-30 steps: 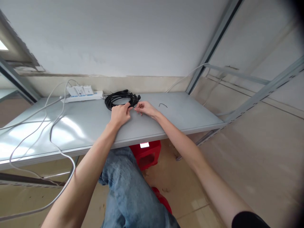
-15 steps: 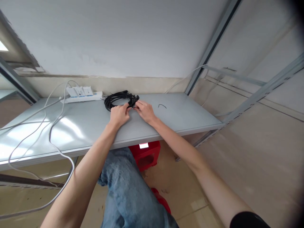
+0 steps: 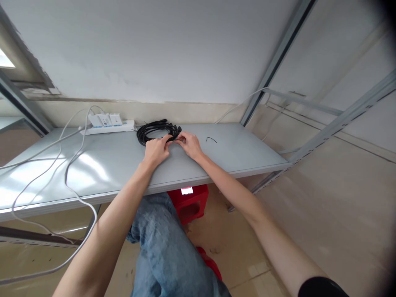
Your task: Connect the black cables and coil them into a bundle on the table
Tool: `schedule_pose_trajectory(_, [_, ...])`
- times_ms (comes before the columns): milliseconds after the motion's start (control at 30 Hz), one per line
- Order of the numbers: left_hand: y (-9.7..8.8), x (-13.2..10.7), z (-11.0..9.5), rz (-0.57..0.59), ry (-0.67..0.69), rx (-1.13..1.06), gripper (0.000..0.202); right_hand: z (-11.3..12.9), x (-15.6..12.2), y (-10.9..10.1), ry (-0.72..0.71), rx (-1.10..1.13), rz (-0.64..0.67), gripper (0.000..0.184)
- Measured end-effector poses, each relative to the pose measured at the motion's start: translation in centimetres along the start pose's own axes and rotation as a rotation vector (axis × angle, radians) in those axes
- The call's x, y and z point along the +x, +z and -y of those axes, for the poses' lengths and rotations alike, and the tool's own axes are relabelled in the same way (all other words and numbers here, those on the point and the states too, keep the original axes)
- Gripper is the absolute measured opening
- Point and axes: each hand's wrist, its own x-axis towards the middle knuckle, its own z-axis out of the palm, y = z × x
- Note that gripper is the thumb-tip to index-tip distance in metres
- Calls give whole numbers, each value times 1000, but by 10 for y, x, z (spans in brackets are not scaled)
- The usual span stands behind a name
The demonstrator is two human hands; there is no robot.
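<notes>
A coil of black cable lies on the grey shelf near the wall. My left hand grips the coil's near right edge, its fingers closed round the strands. Just right of it, my right hand is closed in a pinch beside the coil; a thin dark strand seems to run between the fingertips, too small to name. The two hands almost touch. A short dark piece of wire lies apart on the shelf, to the right of my right hand.
At the back left, a white power strip holds several white adapters. Pale cables loop from it over the shelf's front edge. Metal posts frame the shelf. Beneath it stands a red stool with a phone on top.
My right hand has turned slightly, its fingers bending more at the coil's edge. My left hand and the coil stay nearly in place.
</notes>
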Motion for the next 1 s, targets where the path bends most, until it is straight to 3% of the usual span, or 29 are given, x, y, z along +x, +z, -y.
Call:
schedule_pose_trajectory(333, [1, 1, -2, 15, -12, 42, 37, -3, -1, 4, -29, -6, 1, 33])
schedule_pose_trajectory(500, [3, 2, -1, 4, -27, 32, 45, 0, -2, 3, -97, 6, -23, 34])
schedule_pose_trajectory(1000, [2, 2, -2, -90, -96, 10, 51, 4, -1, 2, -73, 9, -62, 39])
